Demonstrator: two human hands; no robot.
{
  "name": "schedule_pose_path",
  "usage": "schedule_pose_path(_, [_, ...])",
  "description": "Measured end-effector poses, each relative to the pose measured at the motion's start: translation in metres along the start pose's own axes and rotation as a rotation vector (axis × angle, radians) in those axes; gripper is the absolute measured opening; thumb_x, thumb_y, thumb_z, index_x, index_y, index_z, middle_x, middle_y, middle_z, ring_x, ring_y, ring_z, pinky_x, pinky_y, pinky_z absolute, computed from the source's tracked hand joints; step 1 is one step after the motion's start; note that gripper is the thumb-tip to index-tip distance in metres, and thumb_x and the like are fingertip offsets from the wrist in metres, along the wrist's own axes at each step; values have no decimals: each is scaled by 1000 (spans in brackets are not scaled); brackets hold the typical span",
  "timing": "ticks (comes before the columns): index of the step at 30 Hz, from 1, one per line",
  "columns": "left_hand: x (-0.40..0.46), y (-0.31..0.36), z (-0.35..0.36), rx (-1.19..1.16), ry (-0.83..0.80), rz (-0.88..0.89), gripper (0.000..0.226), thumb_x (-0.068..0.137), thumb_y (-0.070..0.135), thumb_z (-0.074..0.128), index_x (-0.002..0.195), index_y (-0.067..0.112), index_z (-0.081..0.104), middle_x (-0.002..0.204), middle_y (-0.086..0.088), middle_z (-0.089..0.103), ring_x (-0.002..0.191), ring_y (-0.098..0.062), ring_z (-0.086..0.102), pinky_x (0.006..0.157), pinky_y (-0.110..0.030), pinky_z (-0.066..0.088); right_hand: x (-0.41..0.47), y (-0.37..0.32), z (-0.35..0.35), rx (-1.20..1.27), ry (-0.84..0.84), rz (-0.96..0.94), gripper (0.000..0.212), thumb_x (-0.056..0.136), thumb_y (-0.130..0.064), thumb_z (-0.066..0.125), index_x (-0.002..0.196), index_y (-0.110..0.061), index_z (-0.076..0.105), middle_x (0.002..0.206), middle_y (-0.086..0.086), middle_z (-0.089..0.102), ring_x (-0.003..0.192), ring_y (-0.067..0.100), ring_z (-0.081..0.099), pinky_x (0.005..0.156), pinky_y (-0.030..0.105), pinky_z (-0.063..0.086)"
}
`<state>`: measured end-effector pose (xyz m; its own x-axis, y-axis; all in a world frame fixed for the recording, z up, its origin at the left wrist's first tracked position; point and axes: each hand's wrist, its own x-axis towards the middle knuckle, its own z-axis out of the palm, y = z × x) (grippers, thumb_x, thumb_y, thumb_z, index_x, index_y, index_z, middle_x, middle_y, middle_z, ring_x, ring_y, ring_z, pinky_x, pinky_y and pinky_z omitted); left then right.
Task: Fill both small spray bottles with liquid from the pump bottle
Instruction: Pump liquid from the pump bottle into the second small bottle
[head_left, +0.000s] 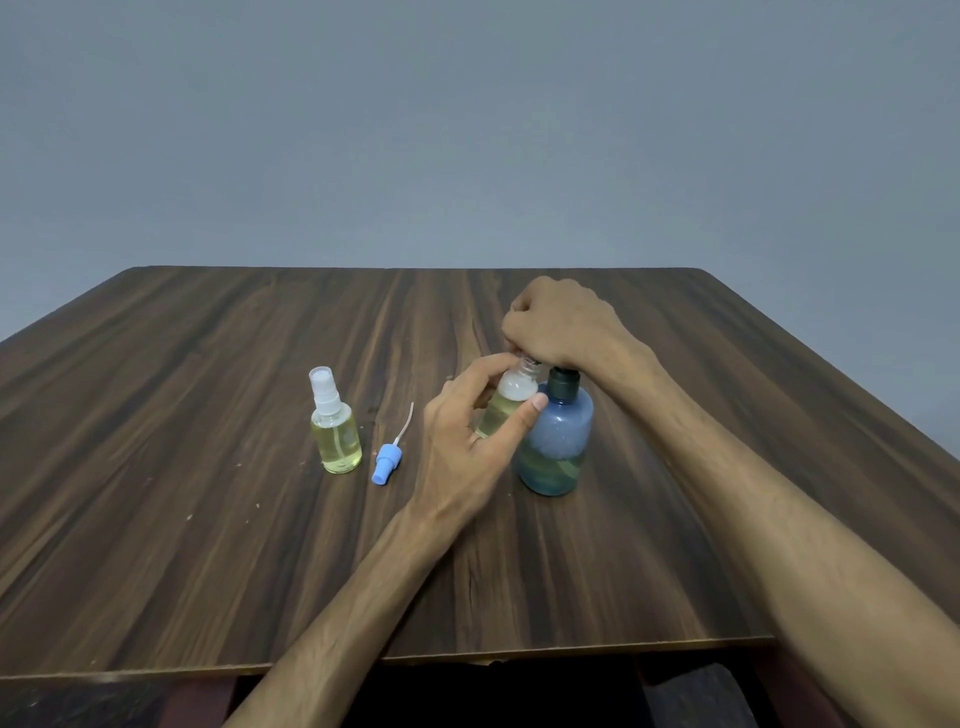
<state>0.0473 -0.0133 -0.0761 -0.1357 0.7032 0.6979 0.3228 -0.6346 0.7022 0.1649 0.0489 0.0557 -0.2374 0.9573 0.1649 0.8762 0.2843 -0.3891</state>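
Gripping open spray bottle (506, 402) in left hand (467, 447), right hand (563, 325) fisted on pump bottle (558, 441)

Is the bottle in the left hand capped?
Uncapped: the held bottle shows a bare threaded neck, and its blue sprayer lies on the table.

left hand (467, 447) fingers curled, pinching; right hand (563, 322) fisted, pressing down.

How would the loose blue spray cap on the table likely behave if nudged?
The blue spray cap lies on its side, so it would probably roll or pivot. It looks light, likely skidding easily. Its thin dip tube seems flexible and may bend.
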Motion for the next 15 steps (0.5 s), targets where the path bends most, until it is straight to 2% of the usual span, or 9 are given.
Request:
schedule_pose_path(4, [0,1,0,4,1,9,24,97,27,77,118,16,73,105,9,78,99,-20,75,86,-55,59,2,-2,-5,13,94,-19,21,86,-23,58,70,-14,69,68,0,66,62,17,53,57,31,36])
schedule_pose_path(9, [0,2,1,-4,9,-3,25,97,30,77,118,18,72,104,11,77,99,-18,74,87,-53,59,-1,-1,0,-15,-26,24,21,86,-24,60,82,-15,79,74,-1,67,70,19,59,59,32,36])
schedule_pose_path(13, [-1,2,0,-3,2,1,25,97,30,76,119,17,73,105,9,78,99,-20,75,86,-55,59,0,-2,-6,16,78,-15,20,87,-23,59,76,-13,73,73,1,70,65,18,55,58,31,36])
schedule_pose_path(15, [-1,2,0,0,6,1,27,97,32,76,119,17,73,105,10,78,100,-20,75,87,-54,59,1,-1,-5,5,52,-10,20,86,-24,58,74,-15,71,72,0,68,65,18,55,59,31,37])
